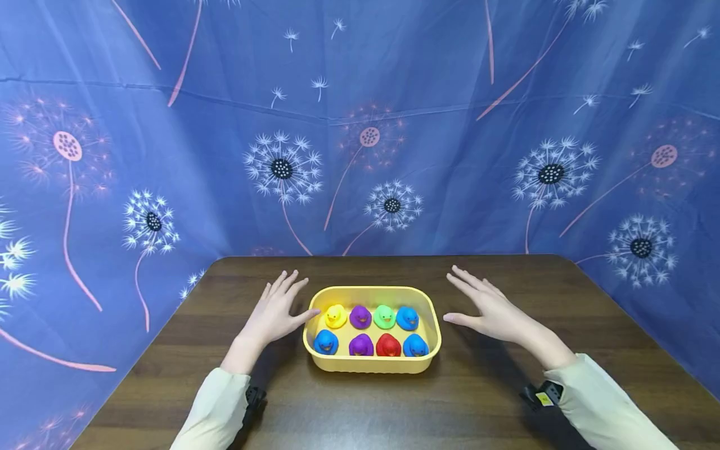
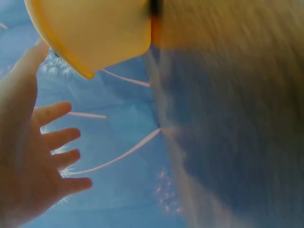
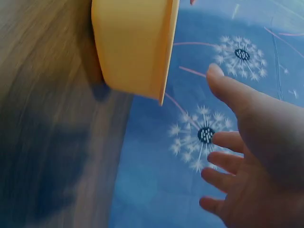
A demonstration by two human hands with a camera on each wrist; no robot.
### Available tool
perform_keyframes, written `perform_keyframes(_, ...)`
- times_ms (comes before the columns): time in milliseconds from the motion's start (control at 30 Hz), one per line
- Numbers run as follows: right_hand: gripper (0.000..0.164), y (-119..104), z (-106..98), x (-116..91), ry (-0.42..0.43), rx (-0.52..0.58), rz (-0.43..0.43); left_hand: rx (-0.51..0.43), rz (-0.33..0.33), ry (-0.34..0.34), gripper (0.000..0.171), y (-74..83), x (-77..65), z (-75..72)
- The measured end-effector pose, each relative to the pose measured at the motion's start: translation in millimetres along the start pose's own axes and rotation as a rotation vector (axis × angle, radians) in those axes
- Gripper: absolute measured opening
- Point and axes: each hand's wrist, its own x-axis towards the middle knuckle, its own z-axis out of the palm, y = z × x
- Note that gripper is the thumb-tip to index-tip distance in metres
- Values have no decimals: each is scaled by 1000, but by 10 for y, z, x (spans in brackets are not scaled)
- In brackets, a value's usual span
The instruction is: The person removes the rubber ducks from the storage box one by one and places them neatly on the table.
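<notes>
A yellow plastic tub (image 1: 371, 364) sits on the table with several rubber ducks in two rows. In the back row are a yellow duck (image 1: 335, 316), a purple duck (image 1: 360, 317), a green duck (image 1: 385, 317) and a blue duck (image 1: 407, 318). The front row has a blue duck (image 1: 326, 342), a purple duck (image 1: 361, 344), a red duck (image 1: 388, 345) and another blue duck (image 1: 415, 345). My left hand (image 1: 275, 312) spreads its fingers, thumb tip at the tub's left rim; whether it touches is unclear. Apart from the right side, my right hand (image 1: 492, 312) holds nothing, fingers extended.
The brown wooden table (image 1: 371, 412) reaches back to a blue cloth (image 1: 360, 62) printed with dandelions, which hangs behind and on both sides. Dark wrist straps (image 1: 254, 397) show at the sleeves.
</notes>
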Motion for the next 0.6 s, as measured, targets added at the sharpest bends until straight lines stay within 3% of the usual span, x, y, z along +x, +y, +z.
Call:
perform_keyframes(333,46,-171,119,192,22,38,-163,-209,-88,-54,61,69,141,110)
perform_keyframes(600,39,-266,265,339,-60,112,-196,-344,-120,-30,48,31,220,208)
